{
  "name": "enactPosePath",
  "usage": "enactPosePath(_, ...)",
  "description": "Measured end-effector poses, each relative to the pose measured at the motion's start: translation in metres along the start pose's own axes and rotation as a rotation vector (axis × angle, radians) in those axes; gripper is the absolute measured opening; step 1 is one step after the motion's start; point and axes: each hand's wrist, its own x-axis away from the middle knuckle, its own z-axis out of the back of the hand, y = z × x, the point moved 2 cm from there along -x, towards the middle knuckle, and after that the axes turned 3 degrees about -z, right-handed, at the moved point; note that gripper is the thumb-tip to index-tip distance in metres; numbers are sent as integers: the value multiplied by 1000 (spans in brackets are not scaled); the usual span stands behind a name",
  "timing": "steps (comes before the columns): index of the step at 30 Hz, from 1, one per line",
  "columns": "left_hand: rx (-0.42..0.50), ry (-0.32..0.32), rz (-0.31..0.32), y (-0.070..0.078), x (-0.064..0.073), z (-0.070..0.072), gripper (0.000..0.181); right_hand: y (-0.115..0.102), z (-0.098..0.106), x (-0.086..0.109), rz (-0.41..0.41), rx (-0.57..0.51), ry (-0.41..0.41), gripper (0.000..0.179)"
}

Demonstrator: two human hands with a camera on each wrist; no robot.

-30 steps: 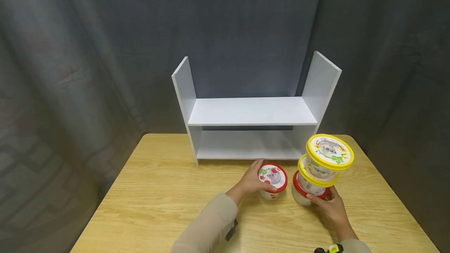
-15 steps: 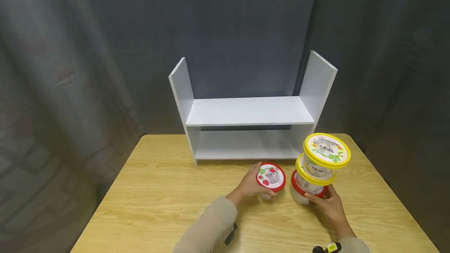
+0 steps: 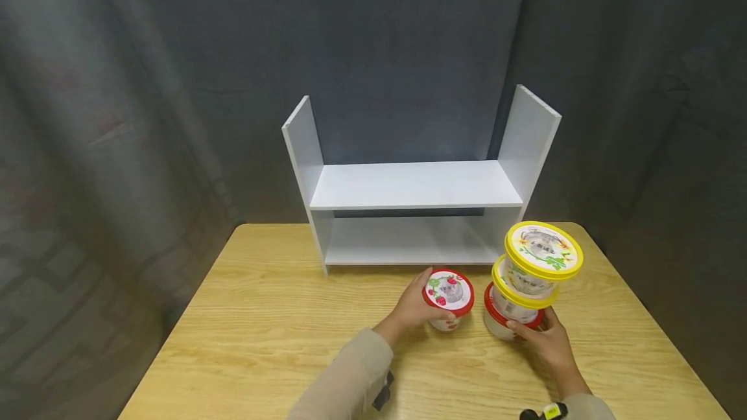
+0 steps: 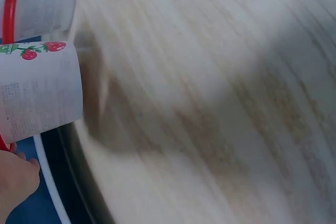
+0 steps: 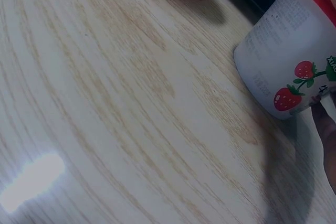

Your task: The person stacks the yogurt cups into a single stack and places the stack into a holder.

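My left hand (image 3: 413, 303) grips the side of a small white tub (image 3: 448, 291) with a red lid and printed strawberries. To its right stands a stack of three tubs. At its base is another red-lidded strawberry tub (image 3: 498, 326), which my right hand (image 3: 548, 343) grips around the side. On top of that sit a yellow-lidded tub (image 3: 513, 306) and a second yellow-lidded tub (image 3: 543, 251), the upper ones offset. In the left wrist view, the near tub (image 4: 39, 90) shows above the hand; the right wrist view shows the base tub (image 5: 294, 51) beside the fingers.
A white two-tier shelf (image 3: 417, 185) with tall side panels stands at the back of the wooden table (image 3: 262, 323), behind the tubs. Its right panel is close behind the stack. Dark grey curtains (image 3: 408, 50) hang around the table.
The head view has shifted slightly. The tub in my left hand has tilted a little; my right hand and the stack have hardly moved.
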Motion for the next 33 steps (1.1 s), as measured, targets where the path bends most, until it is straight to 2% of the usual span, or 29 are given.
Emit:
enactPosePath(5,11,3,-52,9,-2,9,98,1,0,0,1,13,3,68)
enactPosePath(16,35,11,-90,37,-4,36,94,-1,2,0,-45,37,1,75)
enactPosePath(24,18,8,-123,67,-4,56,94,-1,2,0,-56,32,-14,76)
enactPosePath(33,11,-14,-207,106,-9,72,93,0,1,0,-11,-4,-18,69)
